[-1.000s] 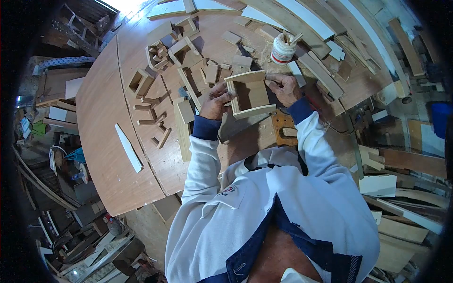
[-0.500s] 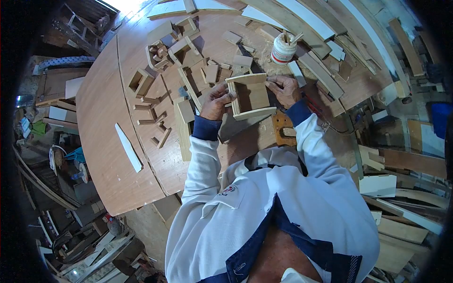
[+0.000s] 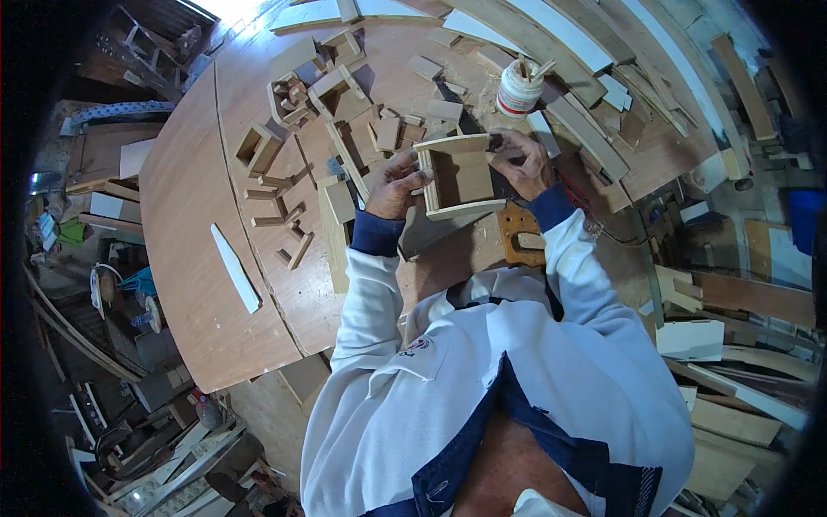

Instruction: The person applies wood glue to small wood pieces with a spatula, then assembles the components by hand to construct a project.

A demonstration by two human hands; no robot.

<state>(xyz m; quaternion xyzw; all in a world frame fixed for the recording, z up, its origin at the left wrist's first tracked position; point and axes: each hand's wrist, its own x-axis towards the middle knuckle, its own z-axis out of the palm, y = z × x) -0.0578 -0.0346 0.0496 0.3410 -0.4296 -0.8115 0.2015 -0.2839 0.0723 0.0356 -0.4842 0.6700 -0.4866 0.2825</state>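
Note:
A small wooden box frame (image 3: 462, 177) with thin side walls hangs just above the table between my hands. Its left end is pinched in my left hand (image 3: 398, 184), thumb on the edge. At the upper right corner, my right hand (image 3: 522, 162) has its fingers closed on the frame. Beneath the frame lies a grey slanted board (image 3: 439, 231). Just below my right wrist is a wooden saw handle (image 3: 522, 237).
Small wooden blocks and open frames (image 3: 258, 151) lie left and beyond my hands. A white jar (image 3: 519, 88) with sticks stands behind my right hand. Long boards (image 3: 586, 133) line the right side. A white pointed strip (image 3: 234, 269) lies at left on the table (image 3: 189, 215).
My right hand has shifted slightly up along the frame's right end, its fingers now nearer the upper corner. My left hand and the frame have barely moved.

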